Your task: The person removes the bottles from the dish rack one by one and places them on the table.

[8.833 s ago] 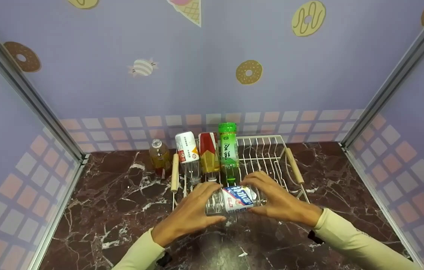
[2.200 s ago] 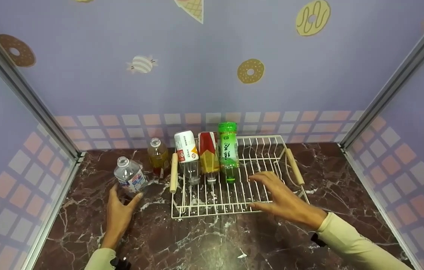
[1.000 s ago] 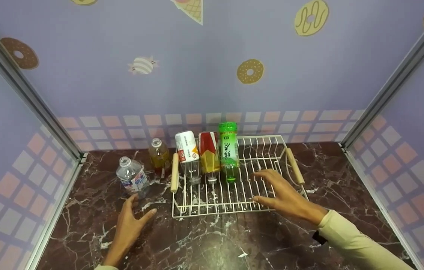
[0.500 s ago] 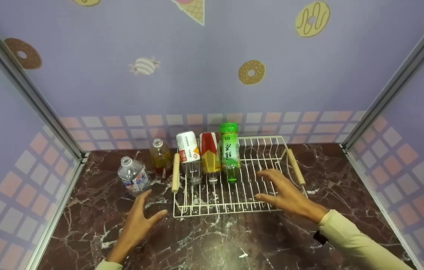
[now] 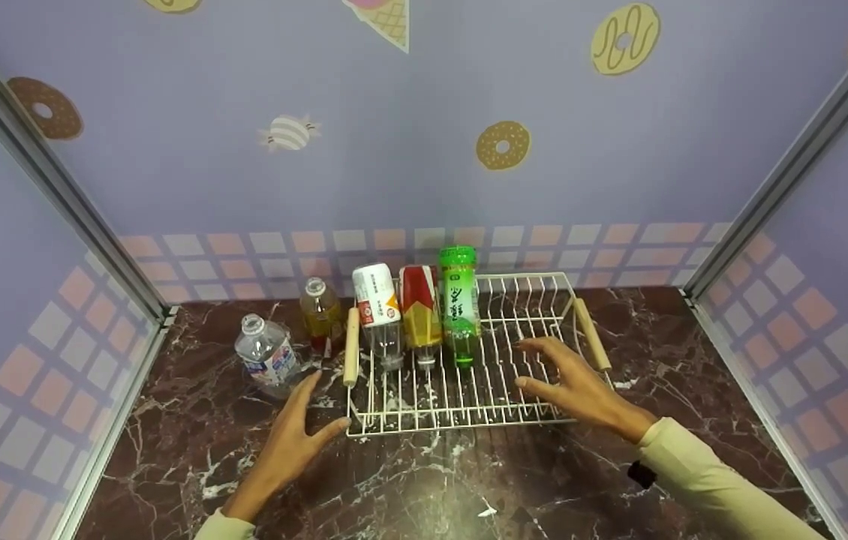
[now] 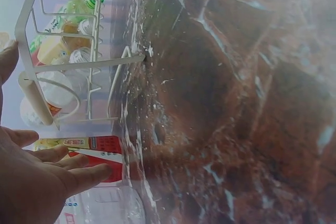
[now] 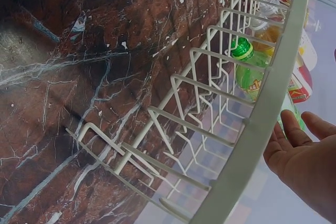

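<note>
My left hand (image 5: 289, 446) is held with thumb and fingers spread, its thumb tip at the front left corner of the wire dish rack (image 5: 469, 426). Just beyond its fingertips, a clear plastic bottle (image 5: 268, 356) with a blue and white label stands upright on the counter. My right hand (image 5: 578, 386) hovers over the right part of the rack, fingers apart and holding nothing. Three bottles lean neck-down in the rack: a white-labelled one (image 5: 377, 300), a red and yellow one (image 5: 420, 307) and a green one (image 5: 458, 300). The right wrist view shows the green bottle's cap (image 7: 242, 48).
An amber bottle (image 5: 321, 319) stands upright left of the rack, behind the clear bottle. Wooden handles (image 5: 351, 346) flank the rack. The dark marble counter (image 5: 424, 495) meets patterned walls at the back and both sides.
Both hands held the clear bottle over the rack; later the left hand had it at the left of the counter. It has let go and moved right, toward the rack. The right hand shifted slightly right.
</note>
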`<state>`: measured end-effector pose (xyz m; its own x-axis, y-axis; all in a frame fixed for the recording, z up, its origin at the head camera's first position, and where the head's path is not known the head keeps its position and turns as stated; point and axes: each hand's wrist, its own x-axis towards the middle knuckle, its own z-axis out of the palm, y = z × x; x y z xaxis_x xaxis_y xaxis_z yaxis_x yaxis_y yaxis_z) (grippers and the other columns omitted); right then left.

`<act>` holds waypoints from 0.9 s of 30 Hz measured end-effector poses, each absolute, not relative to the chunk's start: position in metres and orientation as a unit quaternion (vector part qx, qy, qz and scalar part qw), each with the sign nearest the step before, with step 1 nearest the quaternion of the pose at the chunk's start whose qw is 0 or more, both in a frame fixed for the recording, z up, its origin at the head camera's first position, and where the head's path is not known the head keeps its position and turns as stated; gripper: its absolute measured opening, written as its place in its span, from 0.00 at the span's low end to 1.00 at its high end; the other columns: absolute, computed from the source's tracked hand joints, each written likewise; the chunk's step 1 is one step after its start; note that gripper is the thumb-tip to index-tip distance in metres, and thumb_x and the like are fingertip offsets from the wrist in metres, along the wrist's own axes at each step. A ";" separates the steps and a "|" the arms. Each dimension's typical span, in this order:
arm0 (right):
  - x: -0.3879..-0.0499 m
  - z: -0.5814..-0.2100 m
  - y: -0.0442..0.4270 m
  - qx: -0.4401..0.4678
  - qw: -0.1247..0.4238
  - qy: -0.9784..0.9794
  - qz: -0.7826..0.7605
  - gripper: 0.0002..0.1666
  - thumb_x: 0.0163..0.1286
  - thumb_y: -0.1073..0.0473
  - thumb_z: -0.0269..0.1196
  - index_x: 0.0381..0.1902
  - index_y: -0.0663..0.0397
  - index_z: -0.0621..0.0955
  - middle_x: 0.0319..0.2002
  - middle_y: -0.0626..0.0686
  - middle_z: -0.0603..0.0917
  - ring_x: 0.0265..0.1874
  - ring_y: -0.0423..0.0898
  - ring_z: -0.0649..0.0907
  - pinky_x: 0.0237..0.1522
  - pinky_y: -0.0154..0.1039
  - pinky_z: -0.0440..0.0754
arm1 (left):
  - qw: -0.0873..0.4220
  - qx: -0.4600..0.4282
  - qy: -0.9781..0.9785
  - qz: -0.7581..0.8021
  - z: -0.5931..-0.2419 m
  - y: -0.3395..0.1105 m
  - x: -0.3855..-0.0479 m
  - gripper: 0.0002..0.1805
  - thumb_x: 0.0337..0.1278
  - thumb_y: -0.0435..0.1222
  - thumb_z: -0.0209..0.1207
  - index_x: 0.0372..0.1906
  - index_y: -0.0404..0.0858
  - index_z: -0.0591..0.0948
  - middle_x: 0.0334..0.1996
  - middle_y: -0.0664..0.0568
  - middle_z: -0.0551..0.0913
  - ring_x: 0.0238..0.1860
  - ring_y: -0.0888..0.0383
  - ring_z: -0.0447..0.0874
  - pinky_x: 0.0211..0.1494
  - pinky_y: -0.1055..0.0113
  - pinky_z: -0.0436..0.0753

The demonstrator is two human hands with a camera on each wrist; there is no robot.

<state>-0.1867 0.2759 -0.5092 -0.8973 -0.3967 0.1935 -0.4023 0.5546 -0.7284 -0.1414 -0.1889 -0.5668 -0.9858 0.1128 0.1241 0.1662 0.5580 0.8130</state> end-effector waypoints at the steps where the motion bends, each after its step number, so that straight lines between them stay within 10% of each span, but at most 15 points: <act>1: -0.187 -0.509 0.276 0.225 0.002 -0.882 0.414 0.39 0.77 0.48 0.73 0.76 0.63 0.74 0.72 0.61 0.79 0.72 0.65 0.78 0.75 0.71 0.74 | 0.023 -0.080 -0.882 -0.463 -0.565 -0.187 -0.141 0.55 0.67 0.49 0.76 0.88 0.35 0.58 0.86 0.29 0.55 0.83 0.24 0.56 0.81 0.22 0.58; 27: -0.189 -0.517 0.279 0.221 0.007 -0.882 0.416 0.39 0.76 0.50 0.74 0.76 0.63 0.75 0.71 0.65 0.80 0.71 0.64 0.79 0.75 0.71 0.75 | -0.019 -0.142 -0.871 -0.469 -0.559 -0.155 -0.154 0.78 0.47 0.56 0.84 0.90 0.33 0.42 0.88 0.32 0.43 0.86 0.28 0.46 0.84 0.28 0.53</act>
